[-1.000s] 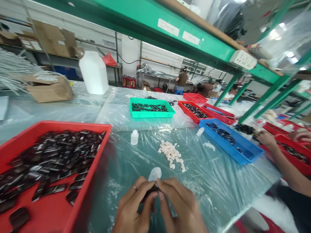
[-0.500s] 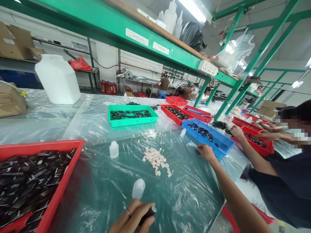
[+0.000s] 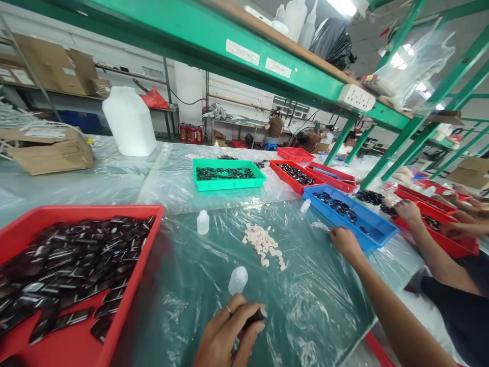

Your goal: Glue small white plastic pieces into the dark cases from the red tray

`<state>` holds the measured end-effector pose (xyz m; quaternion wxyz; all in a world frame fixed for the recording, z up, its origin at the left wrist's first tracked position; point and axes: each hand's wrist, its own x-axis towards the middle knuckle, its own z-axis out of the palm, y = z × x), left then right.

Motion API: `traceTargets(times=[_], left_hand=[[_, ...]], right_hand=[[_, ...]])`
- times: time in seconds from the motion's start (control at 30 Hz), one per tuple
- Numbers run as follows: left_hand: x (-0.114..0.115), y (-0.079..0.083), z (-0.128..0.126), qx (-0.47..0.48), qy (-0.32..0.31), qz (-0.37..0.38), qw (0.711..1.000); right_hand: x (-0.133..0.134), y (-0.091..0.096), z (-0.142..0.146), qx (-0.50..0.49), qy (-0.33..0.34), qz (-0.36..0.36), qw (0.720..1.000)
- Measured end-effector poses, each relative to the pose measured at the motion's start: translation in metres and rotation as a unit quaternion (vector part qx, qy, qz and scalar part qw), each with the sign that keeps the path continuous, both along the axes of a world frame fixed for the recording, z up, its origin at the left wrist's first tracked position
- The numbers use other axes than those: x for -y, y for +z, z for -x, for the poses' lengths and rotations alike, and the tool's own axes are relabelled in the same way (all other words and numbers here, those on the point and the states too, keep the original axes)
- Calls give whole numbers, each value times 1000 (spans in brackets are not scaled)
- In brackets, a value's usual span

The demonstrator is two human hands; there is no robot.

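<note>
My left hand (image 3: 229,336) is at the bottom centre, a ring on one finger, closed around a small black part (image 3: 252,320) with a white bit at its tip. A small white bottle (image 3: 238,280) lies just beyond it. My right arm reaches out to the right. My right hand (image 3: 344,240) rests knuckles up, fingers curled, beside a few white pieces (image 3: 319,225) by the blue tray (image 3: 376,229). What its fingers hold is hidden. A pile of white pieces (image 3: 263,244) lies between my hands.
A red tray (image 3: 130,285) of black parts sits at my left. Another small bottle (image 3: 202,222), a green tray (image 3: 229,182), more red trays (image 3: 290,176), a white jug (image 3: 129,121) and a cardboard box (image 3: 49,153) stand farther off. A co-worker's hand (image 3: 408,210) works at the right.
My right hand left the black part and reached out right to the white pieces by the blue tray. My left hand kept hold of the part. My view swung right, then partly back.
</note>
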<state>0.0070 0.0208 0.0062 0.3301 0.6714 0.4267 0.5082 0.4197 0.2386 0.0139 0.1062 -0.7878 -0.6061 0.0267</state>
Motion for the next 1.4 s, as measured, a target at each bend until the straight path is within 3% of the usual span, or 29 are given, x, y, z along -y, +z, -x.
traceTargets(times=[0.17,0.3,0.43,0.6,0.77,0.93,1.17,1.4], left_hand=[[1,5,2,-5,-24,-11,1000],[1,7,2,-2,-31,3,1000],[1,9,2,1,-40,14,999],[-1,11,4,-22,-47,19,999],[-1,12,3,-49,-34,1,998],[2,14,3,-54,-42,0,998],[3,16,2,-55,-59,15,997],[2,17,1,-54,-59,15,997]], right_hand=[[15,0,-4,-54,3,-35,998],[44,-1,8,-128,19,-80,988],[95,-4,50,-218,114,-124,961],[148,-4,129,-270,245,-107,925],[157,-4,164,-238,299,-89,920],[158,-4,156,-227,305,-82,922],[158,6,155,-282,321,-60,902],[198,30,193,-384,307,-99,865]])
